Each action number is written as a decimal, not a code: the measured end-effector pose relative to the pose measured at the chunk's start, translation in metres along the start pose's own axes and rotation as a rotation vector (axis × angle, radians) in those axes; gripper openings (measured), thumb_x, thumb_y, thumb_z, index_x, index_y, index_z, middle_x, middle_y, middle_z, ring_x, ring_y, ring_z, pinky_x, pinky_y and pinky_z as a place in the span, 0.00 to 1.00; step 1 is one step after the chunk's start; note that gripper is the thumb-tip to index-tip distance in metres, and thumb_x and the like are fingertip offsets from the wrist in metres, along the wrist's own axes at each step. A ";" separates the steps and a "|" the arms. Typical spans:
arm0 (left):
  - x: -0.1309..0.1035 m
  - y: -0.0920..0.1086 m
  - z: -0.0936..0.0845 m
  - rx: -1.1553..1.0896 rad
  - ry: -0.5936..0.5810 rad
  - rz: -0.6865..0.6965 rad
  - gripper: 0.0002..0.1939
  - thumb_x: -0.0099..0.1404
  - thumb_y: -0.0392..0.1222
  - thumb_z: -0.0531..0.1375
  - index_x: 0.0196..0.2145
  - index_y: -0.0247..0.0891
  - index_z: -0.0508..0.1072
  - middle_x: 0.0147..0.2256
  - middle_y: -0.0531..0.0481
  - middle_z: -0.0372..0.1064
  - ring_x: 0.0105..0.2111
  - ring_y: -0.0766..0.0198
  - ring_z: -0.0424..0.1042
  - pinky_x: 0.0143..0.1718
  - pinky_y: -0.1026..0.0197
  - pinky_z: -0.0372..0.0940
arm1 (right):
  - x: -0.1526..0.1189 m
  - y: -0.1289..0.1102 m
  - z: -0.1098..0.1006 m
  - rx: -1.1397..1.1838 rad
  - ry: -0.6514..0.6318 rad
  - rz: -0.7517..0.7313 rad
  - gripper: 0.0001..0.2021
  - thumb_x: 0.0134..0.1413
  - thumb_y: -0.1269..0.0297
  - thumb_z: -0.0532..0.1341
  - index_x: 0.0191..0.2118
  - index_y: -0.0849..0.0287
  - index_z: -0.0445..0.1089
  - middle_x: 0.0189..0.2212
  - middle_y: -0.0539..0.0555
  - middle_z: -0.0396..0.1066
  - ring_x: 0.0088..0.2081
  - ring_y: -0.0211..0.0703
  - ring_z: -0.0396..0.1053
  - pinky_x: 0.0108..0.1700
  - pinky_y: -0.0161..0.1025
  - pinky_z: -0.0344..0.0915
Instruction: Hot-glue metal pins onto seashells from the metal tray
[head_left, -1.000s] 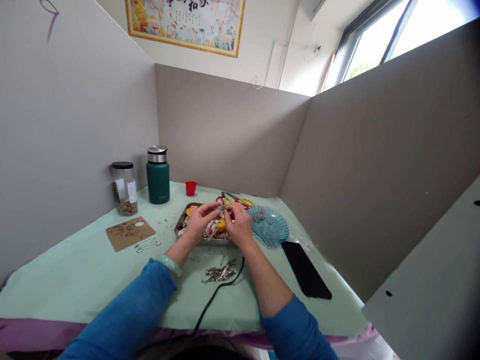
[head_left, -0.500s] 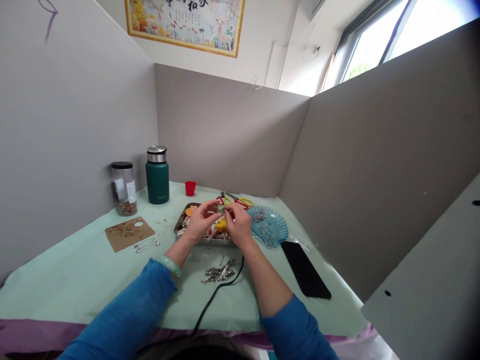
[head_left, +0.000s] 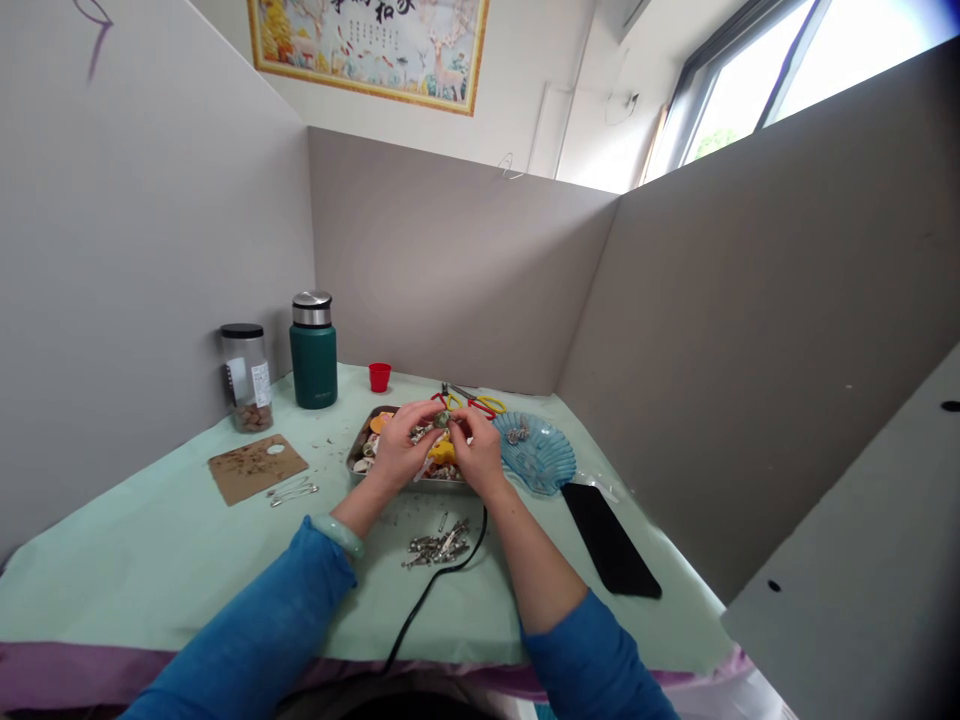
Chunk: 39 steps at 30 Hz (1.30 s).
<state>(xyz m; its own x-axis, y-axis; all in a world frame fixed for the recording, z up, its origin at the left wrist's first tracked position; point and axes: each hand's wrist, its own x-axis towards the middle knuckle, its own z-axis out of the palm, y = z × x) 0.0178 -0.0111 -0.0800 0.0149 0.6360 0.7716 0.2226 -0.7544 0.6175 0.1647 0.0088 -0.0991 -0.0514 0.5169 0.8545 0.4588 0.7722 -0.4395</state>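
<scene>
Over a metal tray (head_left: 358, 474) of mixed small pieces, my left hand (head_left: 403, 441) pinches a small green item (head_left: 442, 420) between thumb and fingers. My right hand (head_left: 477, 447) is closed at the item's right side, its fingertips touching it; fine details there are too small to tell. A yellow piece (head_left: 442, 452) shows in the tray beneath the hands. Nearer the front lies a heap of small metal clips (head_left: 439, 546). The blue shell-shaped plate (head_left: 547, 455), holding a few silvery bits, is just right of my right hand.
At the left stand a green flask (head_left: 314, 365), a lidded jar (head_left: 247, 380) and a red cup (head_left: 379, 377). Brown card (head_left: 259, 467) and safety pins (head_left: 292, 491) lie nearby. Scissors (head_left: 487, 404) are behind; a black phone-like slab (head_left: 611, 540) is right. A black cord (head_left: 427, 590) crosses the front.
The green item has turned slightly between my fingers, and my left hand's fingers have shifted a little around it. The rest looks the same.
</scene>
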 end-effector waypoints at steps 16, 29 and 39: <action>-0.002 0.000 0.002 0.122 -0.004 0.074 0.15 0.58 0.40 0.61 0.44 0.43 0.75 0.45 0.45 0.70 0.40 0.57 0.70 0.46 0.55 0.64 | 0.001 -0.003 -0.003 -0.028 0.033 -0.033 0.07 0.59 0.65 0.54 0.35 0.58 0.68 0.31 0.53 0.69 0.32 0.40 0.66 0.37 0.37 0.63; -0.003 -0.005 0.003 0.002 -0.021 -0.019 0.15 0.59 0.43 0.61 0.44 0.42 0.75 0.47 0.44 0.71 0.43 0.57 0.70 0.42 0.57 0.67 | 0.001 -0.003 -0.005 -0.120 -0.007 -0.085 0.07 0.60 0.66 0.53 0.37 0.58 0.68 0.34 0.55 0.70 0.36 0.42 0.68 0.40 0.38 0.63; -0.004 -0.020 0.011 -0.276 -0.052 -0.261 0.21 0.56 0.47 0.63 0.47 0.34 0.73 0.42 0.43 0.73 0.39 0.58 0.72 0.45 0.55 0.67 | 0.000 -0.004 -0.004 -0.135 -0.003 -0.088 0.07 0.60 0.67 0.53 0.37 0.59 0.67 0.33 0.55 0.69 0.34 0.41 0.66 0.38 0.37 0.63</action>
<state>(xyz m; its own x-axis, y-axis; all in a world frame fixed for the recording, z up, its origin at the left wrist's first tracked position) 0.0243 0.0033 -0.0977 0.0435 0.8147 0.5782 -0.0449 -0.5766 0.8158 0.1659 0.0042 -0.0964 -0.0997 0.4507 0.8871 0.5670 0.7583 -0.3216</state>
